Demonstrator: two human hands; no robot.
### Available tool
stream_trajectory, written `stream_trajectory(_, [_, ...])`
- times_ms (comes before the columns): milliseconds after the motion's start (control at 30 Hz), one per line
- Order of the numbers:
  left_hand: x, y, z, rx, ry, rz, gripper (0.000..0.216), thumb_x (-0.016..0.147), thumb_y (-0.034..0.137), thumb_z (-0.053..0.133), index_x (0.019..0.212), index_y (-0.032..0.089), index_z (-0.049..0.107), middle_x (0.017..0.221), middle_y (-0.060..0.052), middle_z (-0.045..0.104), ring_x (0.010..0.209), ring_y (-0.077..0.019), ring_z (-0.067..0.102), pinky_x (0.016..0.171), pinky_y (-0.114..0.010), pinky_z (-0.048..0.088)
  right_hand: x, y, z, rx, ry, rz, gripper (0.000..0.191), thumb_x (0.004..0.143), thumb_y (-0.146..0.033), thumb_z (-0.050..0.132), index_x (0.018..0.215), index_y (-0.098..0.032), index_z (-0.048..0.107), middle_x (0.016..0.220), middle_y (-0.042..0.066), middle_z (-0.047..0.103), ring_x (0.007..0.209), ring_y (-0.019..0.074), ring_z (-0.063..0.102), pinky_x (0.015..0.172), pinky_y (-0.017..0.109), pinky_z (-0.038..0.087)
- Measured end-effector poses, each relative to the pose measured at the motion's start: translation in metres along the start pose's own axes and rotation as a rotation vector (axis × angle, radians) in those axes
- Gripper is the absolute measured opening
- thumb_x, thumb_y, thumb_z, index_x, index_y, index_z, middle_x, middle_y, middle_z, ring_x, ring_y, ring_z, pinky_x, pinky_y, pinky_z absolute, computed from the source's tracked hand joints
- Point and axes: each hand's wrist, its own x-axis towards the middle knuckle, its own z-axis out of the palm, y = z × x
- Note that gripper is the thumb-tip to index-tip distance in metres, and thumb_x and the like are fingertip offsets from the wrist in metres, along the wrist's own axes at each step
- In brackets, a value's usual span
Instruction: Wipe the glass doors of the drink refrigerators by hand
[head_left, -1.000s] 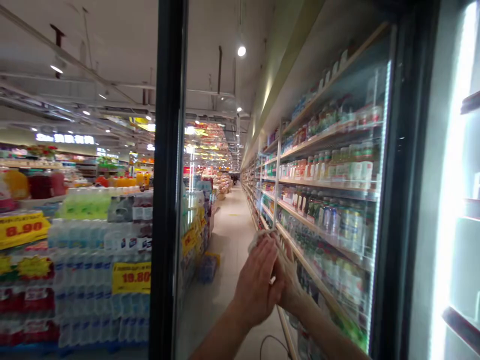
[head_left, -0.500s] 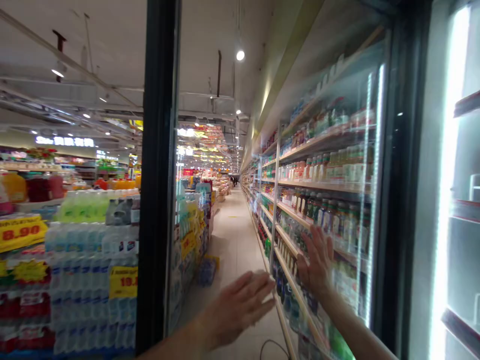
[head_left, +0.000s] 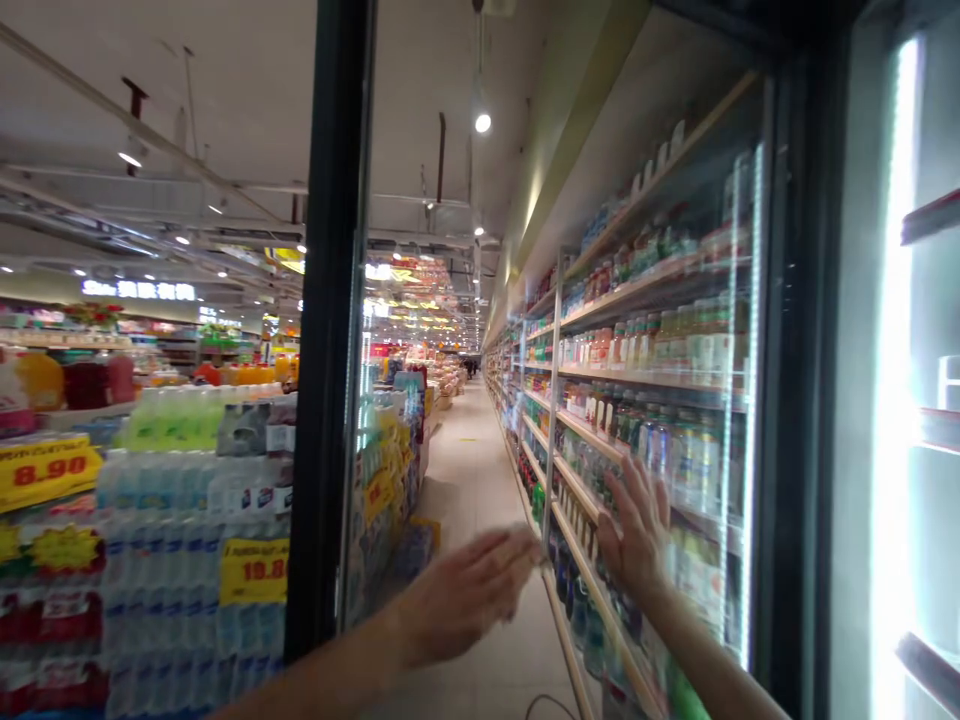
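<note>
I am looking through the pane of a glass cooler door (head_left: 450, 250) that stands open in front of me. My left hand (head_left: 461, 595) reaches forward at the lower middle, fingers stretched out flat toward the pane and smeared by motion. A small pale bit at its fingertips is too blurred to make out. My right hand (head_left: 637, 530) is raised to the right of it, palm forward and fingers spread on the glass, holding nothing. The two hands are apart.
The door's black frame (head_left: 330, 350) runs top to bottom on the left. On the right is the lit cooler interior (head_left: 892, 400) with shelf edges. Beyond the glass are a long aisle (head_left: 469, 470), drink shelves (head_left: 645, 380) and stacked bottled water with yellow price signs (head_left: 49, 470).
A second ago both hands were pressed together at the centre of the pane. They have parted: the left dropped lower and leftward, the right moved right and stayed flat on the glass.
</note>
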Motion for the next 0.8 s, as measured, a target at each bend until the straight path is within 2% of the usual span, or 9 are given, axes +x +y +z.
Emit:
stream_trajectory(133, [0.025, -0.085, -0.028, 0.201, 0.160, -0.508, 0.041, 0.086, 0.019, 0.046, 0.128, 0.021, 0.046, 0.142, -0.007, 0.034, 0.136, -0.0256, 0.021, 0.111, -0.047, 0.020, -0.001, 0.002, 0.000, 0.004, 0.016, 0.001, 0.057, 0.084, -0.020, 0.044, 0.139, -0.022, 0.029, 0.145, 0.011, 0.034, 0.135, 0.0255, 0.028, 0.109, 0.052, 0.022])
stream_trajectory(200, [0.024, -0.093, -0.032, 0.192, 0.172, -0.624, 0.044, 0.085, 0.020, 0.048, 0.129, 0.019, 0.045, 0.144, -0.010, 0.030, 0.136, -0.0296, 0.021, 0.109, -0.048, 0.025, -0.001, 0.002, 0.000, 0.002, 0.013, 0.005, 0.057, 0.084, -0.020, 0.044, 0.139, -0.023, 0.028, 0.145, 0.012, 0.034, 0.135, 0.0265, 0.029, 0.108, 0.053, 0.023])
stream_trajectory(267, [0.006, -0.062, -0.025, 0.157, 0.077, -0.487, 0.043, 0.085, 0.024, 0.048, 0.127, 0.020, 0.047, 0.143, -0.010, 0.033, 0.135, -0.0279, 0.023, 0.108, -0.046, 0.026, -0.002, 0.001, 0.000, 0.005, 0.007, 0.001, 0.058, 0.084, -0.020, 0.044, 0.140, -0.023, 0.028, 0.145, 0.012, 0.034, 0.135, 0.0268, 0.029, 0.108, 0.054, 0.023])
stream_trajectory(367, [-0.028, -0.001, -0.010, 0.027, -0.101, -0.043, 0.037, 0.085, 0.036, 0.048, 0.121, 0.027, 0.052, 0.143, 0.002, 0.036, 0.133, -0.0181, 0.026, 0.111, -0.034, 0.021, -0.002, 0.001, 0.001, 0.005, 0.003, 0.006, 0.058, 0.084, -0.019, 0.045, 0.140, -0.023, 0.028, 0.145, 0.012, 0.034, 0.135, 0.0263, 0.029, 0.108, 0.053, 0.024])
stream_trajectory(433, [-0.033, 0.007, -0.006, -0.008, -0.149, 0.071, 0.040, 0.083, 0.038, 0.049, 0.122, 0.029, 0.051, 0.145, 0.004, 0.035, 0.133, -0.0159, 0.027, 0.111, -0.031, 0.021, -0.003, 0.001, 0.002, -0.002, 0.002, 0.006, 0.058, 0.084, -0.020, 0.045, 0.139, -0.023, 0.029, 0.145, 0.011, 0.034, 0.135, 0.0262, 0.029, 0.108, 0.053, 0.024])
stream_trajectory(600, [0.007, -0.054, -0.010, 0.126, 0.056, -0.579, 0.049, 0.084, 0.028, 0.048, 0.131, 0.017, 0.043, 0.146, -0.012, 0.029, 0.138, -0.0303, 0.016, 0.108, -0.047, 0.023, -0.003, 0.000, 0.005, -0.017, 0.011, 0.010, 0.058, 0.084, -0.021, 0.045, 0.140, -0.024, 0.029, 0.145, 0.010, 0.034, 0.135, 0.0264, 0.030, 0.108, 0.052, 0.024])
stream_trajectory(633, [0.011, -0.057, -0.009, 0.129, 0.050, -0.564, 0.048, 0.084, 0.028, 0.048, 0.131, 0.016, 0.043, 0.146, -0.013, 0.029, 0.138, -0.0316, 0.015, 0.108, -0.048, 0.023, -0.003, -0.001, 0.006, -0.016, 0.009, 0.013, 0.058, 0.084, -0.021, 0.045, 0.140, -0.024, 0.028, 0.146, 0.010, 0.033, 0.135, 0.0263, 0.030, 0.108, 0.052, 0.024])
stream_trajectory(767, [0.005, -0.032, 0.002, -0.003, -0.119, 0.038, 0.044, 0.085, 0.036, 0.046, 0.127, 0.024, 0.047, 0.145, -0.002, 0.034, 0.135, -0.0209, 0.024, 0.109, -0.035, 0.023, -0.001, -0.003, 0.006, -0.008, 0.010, 0.002, 0.059, 0.084, -0.020, 0.045, 0.140, -0.023, 0.028, 0.145, 0.011, 0.034, 0.135, 0.0259, 0.030, 0.108, 0.052, 0.023])
stream_trajectory(800, [0.004, -0.029, 0.003, -0.025, -0.134, 0.096, 0.043, 0.085, 0.038, 0.045, 0.126, 0.025, 0.047, 0.144, 0.000, 0.035, 0.134, -0.0187, 0.026, 0.109, -0.033, 0.023, -0.001, -0.004, 0.006, -0.007, 0.009, 0.004, 0.058, 0.084, -0.020, 0.045, 0.140, -0.023, 0.028, 0.145, 0.012, 0.034, 0.135, 0.0260, 0.030, 0.108, 0.052, 0.023])
